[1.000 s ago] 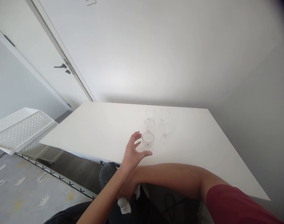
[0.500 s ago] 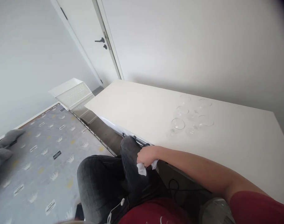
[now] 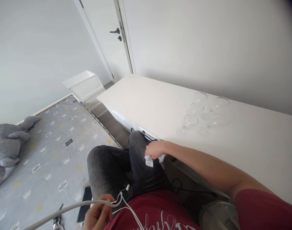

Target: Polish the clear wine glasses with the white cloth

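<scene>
My right hand (image 3: 155, 149) is closed around a crumpled white cloth (image 3: 149, 161), whose ends poke out below the fingers. It rests by my knee at the front edge of the white table. Low in the view, my left hand (image 3: 99, 212) has curled fingers at a white earphone cord (image 3: 88, 203), which runs across it. A small earbud (image 3: 128, 187) dangles by my lap. On the table stand several clear wine glasses (image 3: 191, 119) in a cluster, beyond my right forearm.
The white table (image 3: 146, 105) runs along the wall. A white perforated rack (image 3: 85, 86) stands past its left end. At left, a grey plush toy (image 3: 6, 147) lies on a crown-patterned bed cover (image 3: 64, 159). A dark flat device (image 3: 84, 204) lies by my thigh.
My left hand has come into view at the bottom with the earphone cord. The view has shifted, showing more of the plush toy. My right hand still grips the cloth.
</scene>
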Tool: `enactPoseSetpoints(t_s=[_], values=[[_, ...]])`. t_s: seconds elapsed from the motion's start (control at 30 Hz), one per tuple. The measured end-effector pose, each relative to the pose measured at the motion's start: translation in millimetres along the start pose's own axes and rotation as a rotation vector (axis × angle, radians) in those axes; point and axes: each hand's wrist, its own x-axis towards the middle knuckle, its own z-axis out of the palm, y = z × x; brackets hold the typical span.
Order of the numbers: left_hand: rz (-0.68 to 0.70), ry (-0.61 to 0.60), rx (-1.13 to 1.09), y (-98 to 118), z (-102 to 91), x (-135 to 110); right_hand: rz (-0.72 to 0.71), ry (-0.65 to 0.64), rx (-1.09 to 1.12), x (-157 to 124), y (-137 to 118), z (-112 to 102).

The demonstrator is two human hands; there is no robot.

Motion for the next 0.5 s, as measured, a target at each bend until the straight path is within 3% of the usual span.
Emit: enactPoseSetpoints(t_s=[0.07, 0.1, 0.23, 0.33, 0.43, 0.5], values=[[0.023, 0.041, -0.046, -1.9, -8.9, 18.3, 0.008, 0.004, 0.0, -1.7, -1.9, -1.9], [0.03, -0.028, -0.04, -1.5, -11.7, 28.6, 0.006, 0.004, 0.0, -2.6, -2.8, -2.7], [0.043, -0.629, -0.002, 6.4, -5.2, 62.9, -0.021, 0.001, 0.013, -5.2, -3.8, -3.4], [0.082, -0.891, -0.057, 14.1, 10.3, 74.3, -0.01, 0.022, 0.018, -5.8, -3.1, -2.4], [0.105, -0.96, -0.128, 15.6, 23.3, 79.5, 0.007, 0.002, 0.032, -6.5, -3.6, -3.4], [0.112, -0.878, -0.165, 11.8, 28.6, 82.7, 0.012, -0.01, 0.029, -7.3, -4.8, -4.9]])
